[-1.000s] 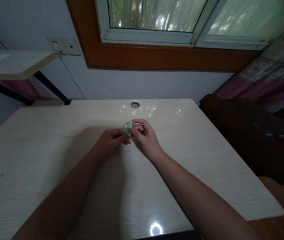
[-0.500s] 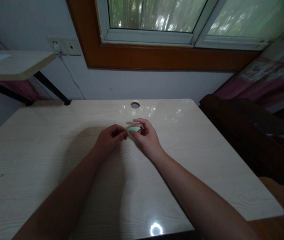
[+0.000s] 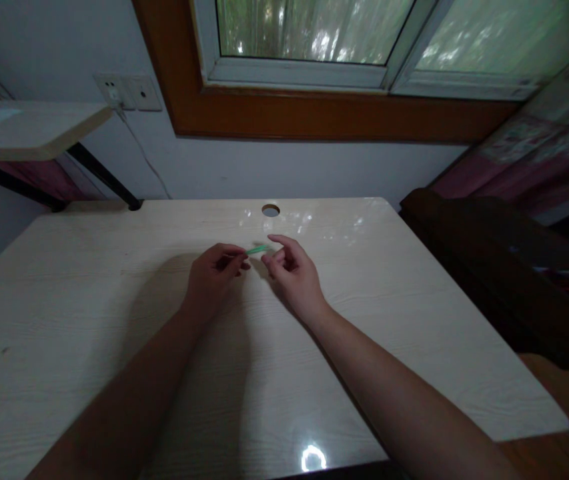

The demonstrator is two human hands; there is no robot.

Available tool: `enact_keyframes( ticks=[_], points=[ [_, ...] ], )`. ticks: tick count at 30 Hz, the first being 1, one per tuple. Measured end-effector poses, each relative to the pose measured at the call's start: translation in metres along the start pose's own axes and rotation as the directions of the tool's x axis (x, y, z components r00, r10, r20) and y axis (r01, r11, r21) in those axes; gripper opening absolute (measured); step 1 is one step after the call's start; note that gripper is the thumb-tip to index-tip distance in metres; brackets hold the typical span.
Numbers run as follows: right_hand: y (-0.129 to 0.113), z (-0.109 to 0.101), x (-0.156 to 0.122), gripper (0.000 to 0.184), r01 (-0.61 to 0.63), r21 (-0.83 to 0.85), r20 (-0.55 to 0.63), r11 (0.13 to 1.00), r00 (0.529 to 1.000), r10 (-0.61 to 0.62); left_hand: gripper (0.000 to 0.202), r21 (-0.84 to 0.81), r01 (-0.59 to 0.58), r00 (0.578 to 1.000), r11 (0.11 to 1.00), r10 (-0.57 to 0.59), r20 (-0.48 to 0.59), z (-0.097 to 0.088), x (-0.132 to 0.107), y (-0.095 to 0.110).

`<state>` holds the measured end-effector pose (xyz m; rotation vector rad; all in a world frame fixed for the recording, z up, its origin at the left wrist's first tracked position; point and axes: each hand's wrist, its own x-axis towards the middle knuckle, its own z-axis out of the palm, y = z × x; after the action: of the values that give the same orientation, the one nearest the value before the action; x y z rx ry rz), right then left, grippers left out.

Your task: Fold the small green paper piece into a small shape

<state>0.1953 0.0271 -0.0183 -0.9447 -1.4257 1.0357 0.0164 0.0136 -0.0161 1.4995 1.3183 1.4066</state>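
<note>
Between my hands is a small, thin green piece (image 3: 258, 249) that looks like folded paper, seen nearly edge-on. My left hand (image 3: 217, 267) pinches its left end between thumb and fingertips. My right hand (image 3: 291, 267) is just to the right of it, thumb and index finger apart, the other fingers curled. The right fingertips lie close to the green piece's free end; whether they touch it I cannot tell. Both hands are over the pale wood-grain desk (image 3: 364, 347), toward its far side.
A round cable hole (image 3: 271, 211) sits near the desk's back edge. At the left, a raised shelf (image 3: 39, 130) stands on black legs (image 3: 107, 177). A white cable (image 3: 141, 150) hangs from the wall socket (image 3: 127, 92). Dark furniture (image 3: 489, 280) is at the right.
My right thumb and index finger have parted from the green piece. It has turned from showing its flat face to nearly edge-on, and my left hand has shifted slightly left and away from me.
</note>
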Motion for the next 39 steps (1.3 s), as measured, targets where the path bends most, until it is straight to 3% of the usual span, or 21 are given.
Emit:
enact_keyframes(
  ticks=[4,10,16,20,25,33,39],
  points=[
    [0.002,0.003,-0.002,0.039,-0.080,0.169,0.123,0.982,0.991,0.059,0.019,0.040,-0.024,1.000,0.999,0.023,0.008,0.001,-0.001,0.000],
    [-0.001,0.003,0.000,0.015,-0.073,0.124,0.082,0.990,0.995,0.063,0.019,0.050,-0.079,0.996,0.996,0.076,0.053,0.001,-0.004,0.001],
    [-0.003,0.002,-0.001,0.011,-0.037,0.085,0.069,0.996,0.997,0.031,0.022,-0.167,0.074,0.993,0.983,-0.059,0.098,0.000,-0.002,0.008],
    [-0.001,0.000,-0.001,0.010,0.001,0.070,0.116,0.998,0.993,-0.009,0.024,-0.170,0.214,0.958,0.962,-0.173,0.227,-0.003,0.001,0.011],
    [0.001,-0.002,0.000,0.009,0.078,0.000,0.163,0.997,0.984,-0.077,0.025,-0.095,0.214,0.933,0.972,-0.175,0.316,-0.006,0.001,0.011],
    [-0.004,-0.003,0.001,0.014,0.141,-0.061,0.171,0.988,0.977,-0.128,0.021,-0.142,0.237,0.913,0.961,-0.170,0.371,-0.009,0.001,0.010],
    [-0.008,-0.006,0.003,0.011,0.263,-0.144,0.232,0.954,0.946,-0.226,0.024,-0.152,0.238,0.893,0.959,-0.155,0.422,-0.012,0.002,0.010]
  ],
)
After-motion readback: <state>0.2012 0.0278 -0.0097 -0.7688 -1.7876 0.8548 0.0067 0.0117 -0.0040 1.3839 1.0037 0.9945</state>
